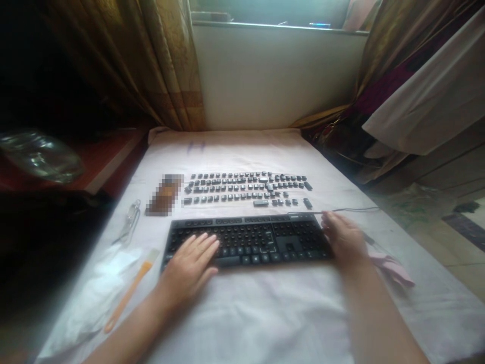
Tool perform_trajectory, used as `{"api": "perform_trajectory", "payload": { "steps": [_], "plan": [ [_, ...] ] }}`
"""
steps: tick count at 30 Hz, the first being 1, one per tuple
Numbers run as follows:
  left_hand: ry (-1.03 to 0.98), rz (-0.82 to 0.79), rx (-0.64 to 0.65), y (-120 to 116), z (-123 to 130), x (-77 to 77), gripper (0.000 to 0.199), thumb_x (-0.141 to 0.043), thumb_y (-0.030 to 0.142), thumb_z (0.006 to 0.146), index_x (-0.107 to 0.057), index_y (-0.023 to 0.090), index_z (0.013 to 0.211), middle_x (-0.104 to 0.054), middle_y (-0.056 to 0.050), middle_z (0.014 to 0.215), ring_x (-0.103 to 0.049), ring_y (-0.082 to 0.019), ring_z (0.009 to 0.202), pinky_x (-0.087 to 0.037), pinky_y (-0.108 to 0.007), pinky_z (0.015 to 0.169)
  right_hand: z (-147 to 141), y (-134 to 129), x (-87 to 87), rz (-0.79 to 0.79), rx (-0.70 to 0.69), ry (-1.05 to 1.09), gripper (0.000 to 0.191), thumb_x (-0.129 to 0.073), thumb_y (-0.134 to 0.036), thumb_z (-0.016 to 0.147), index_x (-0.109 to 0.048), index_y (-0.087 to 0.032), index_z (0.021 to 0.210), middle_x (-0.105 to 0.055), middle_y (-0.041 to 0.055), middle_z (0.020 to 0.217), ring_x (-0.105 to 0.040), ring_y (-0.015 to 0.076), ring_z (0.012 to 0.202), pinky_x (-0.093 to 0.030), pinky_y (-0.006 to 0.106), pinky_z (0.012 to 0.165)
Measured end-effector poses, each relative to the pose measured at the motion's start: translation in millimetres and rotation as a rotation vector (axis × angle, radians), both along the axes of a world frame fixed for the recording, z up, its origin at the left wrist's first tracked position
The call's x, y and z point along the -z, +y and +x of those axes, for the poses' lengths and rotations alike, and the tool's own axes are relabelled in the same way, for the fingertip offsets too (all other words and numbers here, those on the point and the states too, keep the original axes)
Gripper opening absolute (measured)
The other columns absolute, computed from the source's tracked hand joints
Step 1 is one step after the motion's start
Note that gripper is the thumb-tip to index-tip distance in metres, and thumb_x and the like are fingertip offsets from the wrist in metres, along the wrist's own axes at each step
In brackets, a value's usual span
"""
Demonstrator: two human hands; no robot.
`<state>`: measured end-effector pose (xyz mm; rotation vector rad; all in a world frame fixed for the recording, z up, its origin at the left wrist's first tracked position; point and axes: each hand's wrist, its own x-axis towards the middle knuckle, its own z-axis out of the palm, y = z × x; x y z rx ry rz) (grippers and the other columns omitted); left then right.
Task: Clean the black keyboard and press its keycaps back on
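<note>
A black computer keyboard [286, 245] lies across the white cloth in front of me. Many of its key positions look bare, while some keycaps show along the near rows. My left hand [191, 263] rests flat on its left part, fingers stretched and slightly apart. At the right end, my right hand [344, 240] has its fingers curled against the keyboard's edge; motion blurs it, and its palm side is hidden. Behind the keyboard, loose black keycaps [235, 188] are set out in several rows. A thin cable [352, 209] runs off to the right.
Left of the keyboard lie an orange-handled brush [131, 293], crumpled white cloth or plastic [93, 288] and a small metallic item [132, 215]. A pixelated brown object [164, 195] sits beside the keycaps. Pink cloth [392, 268] lies right of my right hand. Curtains [170, 65] hang beyond the table.
</note>
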<state>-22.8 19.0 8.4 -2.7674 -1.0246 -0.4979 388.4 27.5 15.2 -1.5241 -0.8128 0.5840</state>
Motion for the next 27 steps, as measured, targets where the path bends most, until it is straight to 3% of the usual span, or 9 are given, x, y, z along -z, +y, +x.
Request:
{"api": "perform_trajectory", "payload": {
  "steps": [3,7,11,14,21,27],
  "plan": [
    [-0.089,0.006,-0.111,22,-3,-8.9,0.050,-0.039,0.046,0.101,-0.055,0.018,0.140,-0.059,-0.010,0.142,-0.053,-0.029,0.133,-0.041,-0.051,0.112,-9,6,-12.5,-0.048,-0.088,-0.259,0.035,-0.071,-0.053,0.073,-0.075,-0.019,0.079,-0.070,0.0030,0.066,-0.062,0.0167,0.058,-0.050,0.028,0.053],
    [-0.290,0.026,-0.348,54,-22,-15.1,0.052,-0.036,0.050,0.101,-0.067,0.015,0.125,-0.069,-0.013,0.127,-0.061,-0.033,0.123,-0.043,-0.056,0.108,-32,27,-27.8,-0.126,-0.293,-0.652,0.018,-0.066,-0.036,0.079,-0.079,-0.024,0.082,-0.076,0.0048,0.087,-0.069,0.0222,0.084,-0.053,0.034,0.079],
    [-0.490,-0.080,-0.407,60,-41,-5.1,0.049,-0.040,0.051,0.100,-0.074,0.016,0.110,-0.076,-0.011,0.109,-0.071,-0.026,0.104,-0.056,-0.042,0.095,-58,55,-32.9,-0.244,-0.456,-0.998,0.020,-0.063,-0.030,0.085,-0.080,-0.028,0.096,-0.075,0.0059,0.099,-0.067,0.0233,0.095,-0.051,0.033,0.082],
    [-0.580,-0.163,-0.407,55,-46,6.2,0.044,-0.045,0.052,0.097,-0.075,0.020,0.103,-0.077,-0.007,0.106,-0.072,-0.025,0.102,-0.056,-0.040,0.097,-71,73,-34.2,-0.341,-0.533,-1.186,0.024,-0.063,-0.030,0.088,-0.078,-0.030,0.107,-0.073,0.0060,0.108,-0.066,0.0234,0.100,-0.050,0.031,0.082],
    [-0.694,-0.206,-0.416,55,-44,15.6,0.043,-0.046,0.052,0.096,-0.076,0.021,0.098,-0.077,-0.006,0.103,-0.071,-0.023,0.101,-0.054,-0.040,0.101,-84,94,-38.9,-0.495,-0.649,-1.415,0.024,-0.064,-0.033,0.087,-0.079,-0.029,0.105,-0.073,0.0066,0.106,-0.067,0.0225,0.096,-0.049,0.028,0.076],
    [-0.691,-0.221,-0.423,55,-42,15.3,0.042,-0.047,0.052,0.096,-0.076,0.023,0.097,-0.078,-0.005,0.102,-0.070,-0.023,0.102,-0.053,-0.042,0.102,-85,98,-37.5,-0.492,-0.673,-1.455,0.023,-0.063,-0.030,0.087,-0.079,-0.030,0.104,-0.073,0.0058,0.104,-0.067,0.0212,0.092,-0.048,0.027,0.072]
  ]
}}
